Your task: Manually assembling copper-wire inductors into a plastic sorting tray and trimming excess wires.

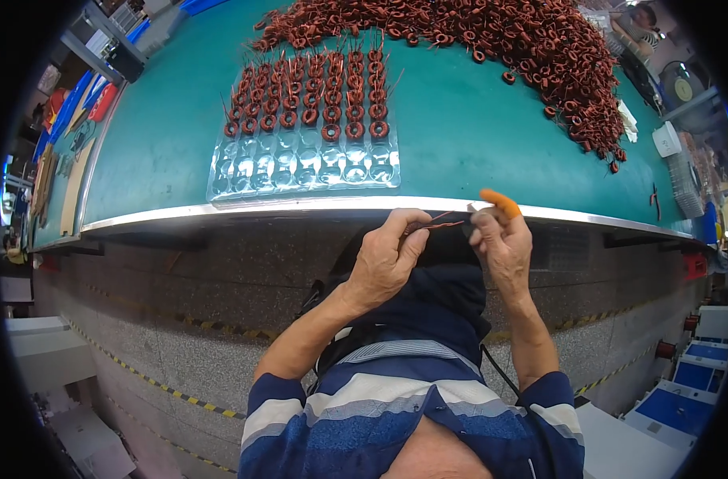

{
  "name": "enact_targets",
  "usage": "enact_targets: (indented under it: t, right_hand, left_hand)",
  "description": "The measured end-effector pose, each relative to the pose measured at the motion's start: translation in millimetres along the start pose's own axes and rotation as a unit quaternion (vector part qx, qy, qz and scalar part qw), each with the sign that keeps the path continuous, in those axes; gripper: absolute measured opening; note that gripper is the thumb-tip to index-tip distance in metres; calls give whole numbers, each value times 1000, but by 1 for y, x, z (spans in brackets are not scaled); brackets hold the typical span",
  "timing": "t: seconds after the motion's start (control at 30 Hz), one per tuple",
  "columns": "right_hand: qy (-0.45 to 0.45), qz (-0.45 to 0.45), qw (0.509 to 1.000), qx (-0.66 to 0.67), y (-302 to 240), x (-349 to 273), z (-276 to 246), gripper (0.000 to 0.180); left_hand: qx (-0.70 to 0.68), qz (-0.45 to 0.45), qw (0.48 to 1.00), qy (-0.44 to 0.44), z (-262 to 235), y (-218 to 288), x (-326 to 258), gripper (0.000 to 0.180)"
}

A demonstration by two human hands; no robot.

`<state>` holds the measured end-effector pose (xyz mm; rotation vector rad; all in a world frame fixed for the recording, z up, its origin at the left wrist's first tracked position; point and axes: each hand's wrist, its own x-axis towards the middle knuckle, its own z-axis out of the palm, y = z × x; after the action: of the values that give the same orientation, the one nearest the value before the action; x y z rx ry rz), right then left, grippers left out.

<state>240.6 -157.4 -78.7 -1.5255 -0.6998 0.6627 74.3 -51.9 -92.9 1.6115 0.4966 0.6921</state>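
My left hand (384,257) is closed in a pinch, just off the table's front edge, on a copper-wire coil mostly hidden by the fingers. From its fingertips two thin reddish wire leads (443,225) stick out to the right. My right hand (503,249) is held close to the lead ends, its fingers curled together; what lies between them is too small to make out. An orange finger cot (499,201) covers one of its fingers. Beyond my left hand a clear plastic tray (304,185) holds rows of upright-leaded ring coils (309,92) in its far part; its near pockets hold none.
A large heap of loose copper ring coils (491,28) spreads across the far and right side of the green table (459,120). A metal strip (276,212) edges the table in front. At the right stand a white container (666,139) and stacked clear trays (686,188).
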Motion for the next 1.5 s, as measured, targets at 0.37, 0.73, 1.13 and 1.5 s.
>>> enact_targets:
  t: [0.37, 0.73, 1.13, 1.5]
  right_hand:
    - [-159, 169, 956, 179, -3, 0, 3, 25]
    - [-136, 64, 982, 115, -11, 1, 9, 20]
    - [-135, 127, 979, 87, -9, 2, 22, 19]
    - [-165, 93, 972, 138, -16, 15, 22, 23]
  left_hand:
    - [132, 25, 960, -247, -20, 36, 24, 28]
    - [368, 266, 866, -208, -18, 34, 28, 23]
    - [470, 325, 801, -176, -30, 21, 31, 30]
    - [-316, 0, 943, -107, -7, 0, 9, 27]
